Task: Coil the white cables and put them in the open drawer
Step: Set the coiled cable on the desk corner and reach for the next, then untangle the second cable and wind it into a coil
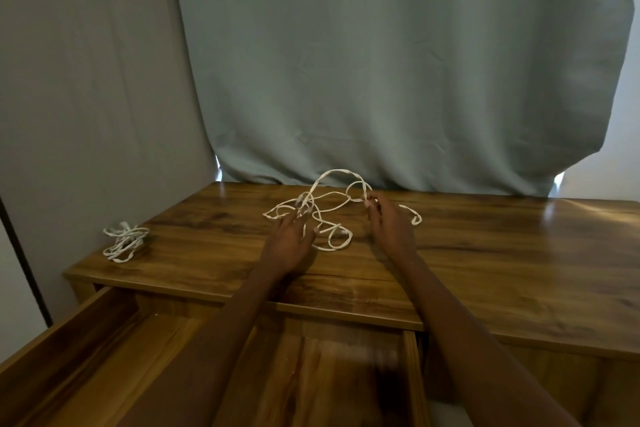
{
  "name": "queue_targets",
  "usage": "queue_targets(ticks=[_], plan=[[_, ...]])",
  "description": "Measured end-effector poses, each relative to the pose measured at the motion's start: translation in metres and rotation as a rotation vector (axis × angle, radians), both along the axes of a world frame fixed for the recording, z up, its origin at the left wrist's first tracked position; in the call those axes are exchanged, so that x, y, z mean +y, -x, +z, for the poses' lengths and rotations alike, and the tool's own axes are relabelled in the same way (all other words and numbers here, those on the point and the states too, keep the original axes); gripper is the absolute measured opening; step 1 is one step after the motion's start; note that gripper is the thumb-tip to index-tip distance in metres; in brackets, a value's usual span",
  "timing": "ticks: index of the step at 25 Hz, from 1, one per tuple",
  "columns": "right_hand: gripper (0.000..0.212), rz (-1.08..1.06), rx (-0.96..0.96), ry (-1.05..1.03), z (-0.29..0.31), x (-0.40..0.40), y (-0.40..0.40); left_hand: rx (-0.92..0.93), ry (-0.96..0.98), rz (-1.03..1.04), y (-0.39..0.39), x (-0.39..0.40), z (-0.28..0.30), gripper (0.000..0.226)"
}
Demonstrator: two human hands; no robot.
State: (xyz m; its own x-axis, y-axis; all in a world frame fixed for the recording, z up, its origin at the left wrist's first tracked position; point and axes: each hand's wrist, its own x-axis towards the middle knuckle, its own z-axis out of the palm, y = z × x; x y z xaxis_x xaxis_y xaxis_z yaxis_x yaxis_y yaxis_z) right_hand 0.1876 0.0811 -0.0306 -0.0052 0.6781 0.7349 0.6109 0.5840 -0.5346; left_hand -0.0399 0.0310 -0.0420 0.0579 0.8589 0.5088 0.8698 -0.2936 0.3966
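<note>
A loose white cable (pixel 333 242) sprawls in tangled loops across the middle of the wooden table (pixel 502 253). My left hand (pixel 291 236) has its fingertips hooked into the loops on the left side. My right hand (pixel 388 222) pinches a raised loop of the same cable near the back. A second white cable (pixel 124 241) lies bunched in a rough coil near the table's left corner. The open drawer (pixel 114 367) juts out below the table's front edge, under my forearms; nothing shows inside it.
A grey-green curtain (pixel 398 62) hangs behind the table and touches its back edge. A pale wall (pixel 86 80) stands at the left. Bare wood stretches over the right half of the table.
</note>
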Motion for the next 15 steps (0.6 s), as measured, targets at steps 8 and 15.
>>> queue_targets(ticks=[8,15], plan=[[0.035,0.07,-0.335,0.002,0.015,-0.028,0.023,-0.239,0.1,0.135,0.043,-0.001,0.024,0.035],[0.025,0.297,0.084,0.652,0.038,-0.062,0.079,-0.431,-0.046,0.19,0.051,-0.05,0.022,0.028]])
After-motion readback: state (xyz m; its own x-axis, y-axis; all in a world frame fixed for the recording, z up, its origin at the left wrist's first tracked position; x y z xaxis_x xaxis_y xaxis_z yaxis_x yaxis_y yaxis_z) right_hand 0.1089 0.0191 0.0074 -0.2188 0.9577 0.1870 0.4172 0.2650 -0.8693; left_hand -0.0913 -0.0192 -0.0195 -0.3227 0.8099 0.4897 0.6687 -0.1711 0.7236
